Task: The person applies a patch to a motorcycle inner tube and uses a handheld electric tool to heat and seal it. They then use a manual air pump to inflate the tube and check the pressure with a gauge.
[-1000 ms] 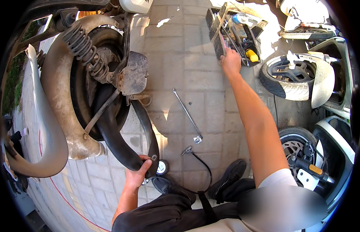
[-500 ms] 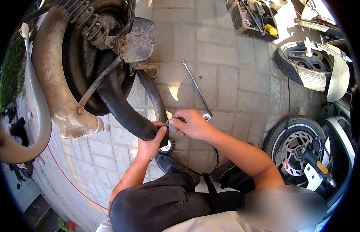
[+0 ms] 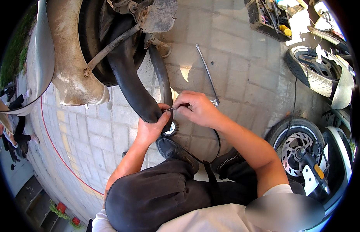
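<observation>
A black inner tube (image 3: 130, 83) hangs in a loop out of the wheel's tyre (image 3: 89, 46) at the upper left. My left hand (image 3: 149, 130) grips the bottom of this loop, thumb uppermost. From between its thumb and fingers a thin metal valve stem (image 3: 169, 109) points toward the right. My right hand (image 3: 198, 110) is closed in a pinch at the stem's tip; whatever small piece it holds is hidden by the fingers. Just below the tube, a round white-faced gauge (image 3: 171, 128) with a dark ribbed rim is partly covered.
A long metal bar (image 3: 207, 72) lies on the paving beyond my right hand. A dirty fender (image 3: 71, 62) borders the tyre. A black hose (image 3: 218, 145) curves by my shoes. Far right are a toolbox (image 3: 267, 23) and a wheel with a brake disc (image 3: 296, 152). A red cord (image 3: 58, 149) runs left.
The view has shifted, so the wheel and tube sit higher. My right hand has drawn slightly away from my left, and the thin stem now shows between them.
</observation>
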Demonstrator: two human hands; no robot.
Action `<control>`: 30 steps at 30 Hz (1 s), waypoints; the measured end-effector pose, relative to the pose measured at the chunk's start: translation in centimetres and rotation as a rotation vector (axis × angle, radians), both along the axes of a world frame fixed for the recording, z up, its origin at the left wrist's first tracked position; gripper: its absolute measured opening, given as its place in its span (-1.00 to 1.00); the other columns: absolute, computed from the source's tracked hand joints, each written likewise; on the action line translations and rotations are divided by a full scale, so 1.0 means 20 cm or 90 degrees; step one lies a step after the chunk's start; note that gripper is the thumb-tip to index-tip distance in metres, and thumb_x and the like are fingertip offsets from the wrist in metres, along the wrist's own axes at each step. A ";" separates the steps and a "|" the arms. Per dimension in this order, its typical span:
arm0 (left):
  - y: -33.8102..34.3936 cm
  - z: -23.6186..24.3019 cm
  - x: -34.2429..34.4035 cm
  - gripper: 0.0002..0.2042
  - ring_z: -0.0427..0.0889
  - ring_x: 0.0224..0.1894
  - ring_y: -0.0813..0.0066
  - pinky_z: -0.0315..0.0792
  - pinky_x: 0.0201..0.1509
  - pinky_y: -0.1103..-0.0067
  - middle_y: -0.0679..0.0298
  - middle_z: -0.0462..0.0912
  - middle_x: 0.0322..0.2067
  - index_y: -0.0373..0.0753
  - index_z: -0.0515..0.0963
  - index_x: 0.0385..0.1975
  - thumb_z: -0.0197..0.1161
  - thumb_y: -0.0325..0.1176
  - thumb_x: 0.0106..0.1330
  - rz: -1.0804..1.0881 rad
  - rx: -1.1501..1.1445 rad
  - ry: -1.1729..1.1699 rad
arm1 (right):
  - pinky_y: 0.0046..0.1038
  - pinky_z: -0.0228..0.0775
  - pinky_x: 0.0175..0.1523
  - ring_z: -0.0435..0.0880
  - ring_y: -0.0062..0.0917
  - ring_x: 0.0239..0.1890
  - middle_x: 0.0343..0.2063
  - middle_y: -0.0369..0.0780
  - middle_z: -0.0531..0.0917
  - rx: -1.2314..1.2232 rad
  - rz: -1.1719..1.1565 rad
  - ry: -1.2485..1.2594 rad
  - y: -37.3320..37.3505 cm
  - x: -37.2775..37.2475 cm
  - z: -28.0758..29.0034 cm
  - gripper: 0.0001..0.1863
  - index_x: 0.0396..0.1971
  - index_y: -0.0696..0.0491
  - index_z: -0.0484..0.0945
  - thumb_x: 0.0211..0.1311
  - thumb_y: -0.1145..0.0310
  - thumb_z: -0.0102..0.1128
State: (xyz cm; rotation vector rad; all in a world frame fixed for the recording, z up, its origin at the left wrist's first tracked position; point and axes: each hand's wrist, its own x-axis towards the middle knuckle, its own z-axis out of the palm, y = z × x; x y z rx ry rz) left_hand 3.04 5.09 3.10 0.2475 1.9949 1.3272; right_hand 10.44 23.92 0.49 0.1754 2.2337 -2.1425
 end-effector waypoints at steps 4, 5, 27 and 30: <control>0.00 0.03 -0.01 -0.82 0.51 -0.33 0.63 0.42 -0.21 0.60 0.34 0.59 -0.40 -0.37 0.61 -0.23 0.28 -0.46 0.21 0.003 -0.032 0.003 | -0.53 0.49 -0.27 0.61 -0.62 -0.41 -0.37 -0.25 0.62 -0.161 -0.016 -0.129 -0.02 -0.01 0.02 -0.82 -0.18 0.20 0.55 0.33 0.41 0.21; 0.00 0.03 0.00 -0.82 0.51 -0.33 0.63 0.42 -0.22 0.60 0.33 0.59 -0.40 -0.37 0.62 -0.23 0.28 -0.45 0.21 0.000 -0.043 0.016 | -0.54 0.49 -0.29 0.61 -0.63 -0.42 -0.39 -0.26 0.62 -0.253 -0.035 -0.251 -0.02 -0.02 0.07 -0.82 -0.19 0.20 0.54 0.33 0.40 0.21; 0.01 0.01 -0.01 -0.91 0.45 -0.48 0.55 0.41 -0.33 0.52 0.28 0.48 -0.58 -0.34 0.52 -0.41 0.22 -0.48 0.11 -0.013 -0.074 0.118 | -0.42 0.49 -0.21 0.64 -0.38 -0.33 -0.33 -0.17 0.64 0.021 0.011 -0.016 -0.07 -0.03 -0.02 -0.73 -0.07 0.15 0.59 0.22 0.50 0.19; 0.01 0.00 -0.01 -0.91 0.46 -0.50 0.54 0.41 -0.34 0.51 0.28 0.48 -0.59 -0.34 0.52 -0.42 0.22 -0.48 0.11 0.000 -0.064 0.113 | -0.32 0.50 -0.19 0.65 -0.20 -0.32 -0.32 -0.11 0.65 0.153 0.042 0.095 -0.08 -0.03 -0.02 -0.74 -0.10 0.15 0.61 0.18 0.50 0.19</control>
